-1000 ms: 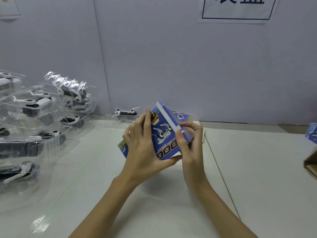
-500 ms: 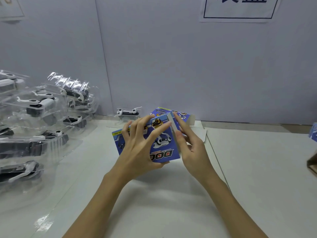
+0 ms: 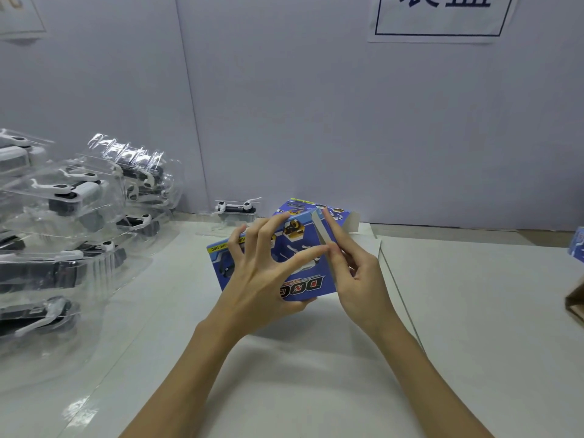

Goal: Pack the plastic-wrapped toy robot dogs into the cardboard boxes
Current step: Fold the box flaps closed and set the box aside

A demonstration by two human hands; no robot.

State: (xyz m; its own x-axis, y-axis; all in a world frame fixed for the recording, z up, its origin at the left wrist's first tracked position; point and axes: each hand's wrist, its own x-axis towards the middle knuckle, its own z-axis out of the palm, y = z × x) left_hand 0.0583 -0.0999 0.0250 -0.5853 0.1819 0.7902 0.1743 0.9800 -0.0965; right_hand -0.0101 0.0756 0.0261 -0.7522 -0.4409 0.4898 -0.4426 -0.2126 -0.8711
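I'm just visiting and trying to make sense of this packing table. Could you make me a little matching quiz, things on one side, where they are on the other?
Things:
1. blue box
2. stack of wrapped toy dogs
3. single wrapped toy dog
4. paper sign

Places:
A. on the wall, upper right
B. piled on the table's left side
C. held between both hands
D. alone by the wall, behind the box

Pairs: 1-C, 2-B, 3-D, 4-A

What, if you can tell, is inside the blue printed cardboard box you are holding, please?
Its contents cannot be seen: the blue printed cardboard box is opaque, the left hand covers its front, and the right hand holds the grey end flap at its open end.
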